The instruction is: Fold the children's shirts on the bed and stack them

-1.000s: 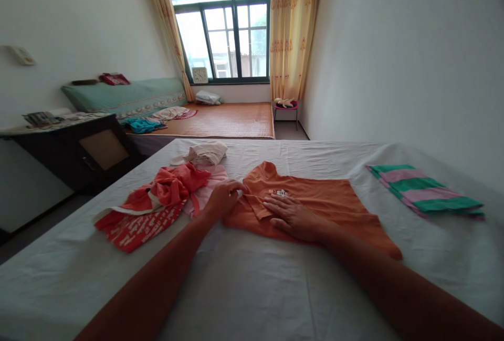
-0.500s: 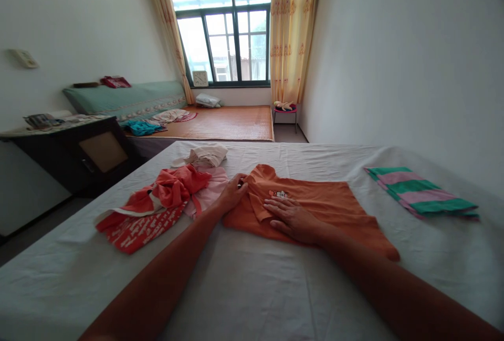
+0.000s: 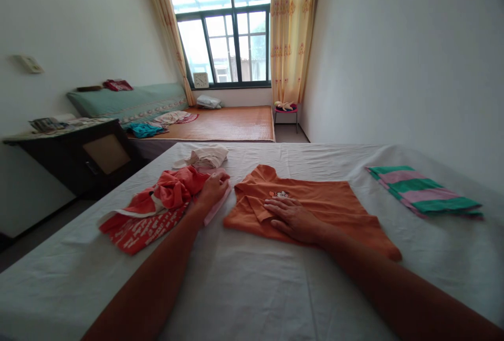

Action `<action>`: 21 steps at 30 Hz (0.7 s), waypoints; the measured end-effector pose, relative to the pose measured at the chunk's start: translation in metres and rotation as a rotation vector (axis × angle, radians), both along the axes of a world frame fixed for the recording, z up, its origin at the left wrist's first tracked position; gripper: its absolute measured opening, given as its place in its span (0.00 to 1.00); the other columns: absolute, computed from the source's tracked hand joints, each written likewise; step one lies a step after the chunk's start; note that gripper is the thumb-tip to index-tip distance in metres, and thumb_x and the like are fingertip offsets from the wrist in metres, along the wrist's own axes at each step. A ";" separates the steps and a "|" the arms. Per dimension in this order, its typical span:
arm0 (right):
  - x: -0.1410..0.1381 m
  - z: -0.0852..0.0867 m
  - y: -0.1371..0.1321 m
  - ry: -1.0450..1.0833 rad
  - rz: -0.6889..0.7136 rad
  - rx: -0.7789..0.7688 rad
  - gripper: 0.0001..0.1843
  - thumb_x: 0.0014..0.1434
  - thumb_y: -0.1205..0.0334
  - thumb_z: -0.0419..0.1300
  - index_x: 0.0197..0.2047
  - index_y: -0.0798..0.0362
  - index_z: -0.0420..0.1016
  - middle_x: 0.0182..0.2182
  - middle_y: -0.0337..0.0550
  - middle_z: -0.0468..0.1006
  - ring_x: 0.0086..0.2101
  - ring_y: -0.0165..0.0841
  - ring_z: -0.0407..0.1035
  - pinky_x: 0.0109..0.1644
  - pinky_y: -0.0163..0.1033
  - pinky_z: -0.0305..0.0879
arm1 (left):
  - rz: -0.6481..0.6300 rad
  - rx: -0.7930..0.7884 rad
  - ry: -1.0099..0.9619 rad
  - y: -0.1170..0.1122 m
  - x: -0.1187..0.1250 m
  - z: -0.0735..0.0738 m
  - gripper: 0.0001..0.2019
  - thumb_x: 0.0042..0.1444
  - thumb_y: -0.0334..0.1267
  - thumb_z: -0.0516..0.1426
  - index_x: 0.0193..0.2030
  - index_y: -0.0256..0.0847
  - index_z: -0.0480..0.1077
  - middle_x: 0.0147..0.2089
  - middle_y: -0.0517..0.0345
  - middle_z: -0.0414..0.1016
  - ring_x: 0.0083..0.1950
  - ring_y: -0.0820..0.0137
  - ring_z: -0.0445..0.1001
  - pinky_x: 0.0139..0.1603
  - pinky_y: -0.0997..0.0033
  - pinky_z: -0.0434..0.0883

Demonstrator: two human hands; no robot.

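Note:
An orange T-shirt (image 3: 334, 199) with a small cartoon print lies partly folded on the white sheet. My right hand (image 3: 293, 217) rests flat on its front, fingers stretched out below the print. My left hand (image 3: 214, 188) is off the shirt, to its left, over a pink cloth (image 3: 218, 207); its fingers are loosely bent and no held thing shows in them. Left of that hand lies a crumpled red garment (image 3: 157, 209) with white lettering. The wrist and forearm hide part of the pink cloth.
A folded green-and-pink striped garment (image 3: 423, 191) lies at the right on the white sheet (image 3: 255, 288). Behind the red garment is a cream cloth bundle (image 3: 207, 157). Beyond stand a dark cabinet (image 3: 90, 157), a mat-covered bed (image 3: 236, 123) and a small pink stool (image 3: 286, 109).
My left hand has let go of the orange T-shirt's left edge and moved left over the pink cloth. My right hand stays flat on the shirt.

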State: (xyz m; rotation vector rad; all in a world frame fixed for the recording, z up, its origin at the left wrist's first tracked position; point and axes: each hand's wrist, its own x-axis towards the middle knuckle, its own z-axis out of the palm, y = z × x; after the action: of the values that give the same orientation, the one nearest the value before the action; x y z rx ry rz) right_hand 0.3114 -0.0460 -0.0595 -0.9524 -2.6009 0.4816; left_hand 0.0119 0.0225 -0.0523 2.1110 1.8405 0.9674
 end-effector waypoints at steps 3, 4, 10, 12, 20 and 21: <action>0.000 -0.001 0.001 -0.001 -0.005 0.002 0.28 0.64 0.47 0.48 0.65 0.43 0.59 0.63 0.40 0.61 0.64 0.40 0.50 0.67 0.51 0.42 | -0.082 -0.099 0.107 -0.011 0.011 -0.003 0.16 0.54 0.40 0.54 0.49 0.38 0.71 0.39 0.52 0.78 0.40 0.64 0.75 0.42 0.68 0.69; 0.000 -0.002 0.001 -0.003 -0.008 0.003 0.28 0.64 0.47 0.48 0.65 0.43 0.59 0.63 0.40 0.61 0.64 0.41 0.49 0.67 0.51 0.42 | -0.104 -0.106 0.147 -0.014 0.015 -0.005 0.18 0.54 0.39 0.55 0.51 0.40 0.70 0.40 0.53 0.78 0.41 0.64 0.75 0.42 0.68 0.69; 0.003 0.001 0.001 0.071 -0.009 -0.078 0.31 0.62 0.46 0.51 0.66 0.45 0.57 0.64 0.43 0.60 0.64 0.41 0.49 0.67 0.52 0.43 | -0.017 0.007 0.266 -0.009 0.018 -0.007 0.19 0.52 0.26 0.50 0.48 0.41 0.74 0.48 0.49 0.74 0.52 0.62 0.71 0.55 0.65 0.65; 0.016 0.007 0.012 0.154 -0.022 -0.139 0.29 0.63 0.46 0.49 0.65 0.46 0.59 0.62 0.44 0.64 0.61 0.41 0.55 0.64 0.50 0.50 | -0.051 0.006 0.270 0.002 0.017 0.001 0.19 0.52 0.27 0.50 0.49 0.40 0.73 0.48 0.49 0.74 0.53 0.62 0.71 0.56 0.64 0.64; 0.148 -0.002 0.102 -0.184 -0.586 0.021 0.22 0.59 0.60 0.54 0.55 0.57 0.72 0.55 0.57 0.71 0.55 0.45 0.64 0.60 0.50 0.58 | -0.129 -0.218 0.190 0.070 0.059 0.018 0.13 0.49 0.38 0.58 0.42 0.40 0.74 0.45 0.49 0.78 0.48 0.60 0.74 0.49 0.68 0.68; 0.163 -0.007 0.107 -0.236 -0.629 0.032 0.23 0.58 0.59 0.55 0.55 0.58 0.71 0.56 0.58 0.70 0.56 0.45 0.63 0.60 0.49 0.57 | -0.123 -0.233 0.175 0.080 0.066 0.015 0.13 0.47 0.38 0.59 0.41 0.39 0.74 0.44 0.49 0.78 0.46 0.60 0.75 0.46 0.69 0.69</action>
State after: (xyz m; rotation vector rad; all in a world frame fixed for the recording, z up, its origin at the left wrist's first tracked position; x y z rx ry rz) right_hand 0.4741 0.0614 -0.0666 -1.8077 -2.2972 0.1647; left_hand 0.0778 0.1027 -0.0372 2.1903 1.7749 0.5265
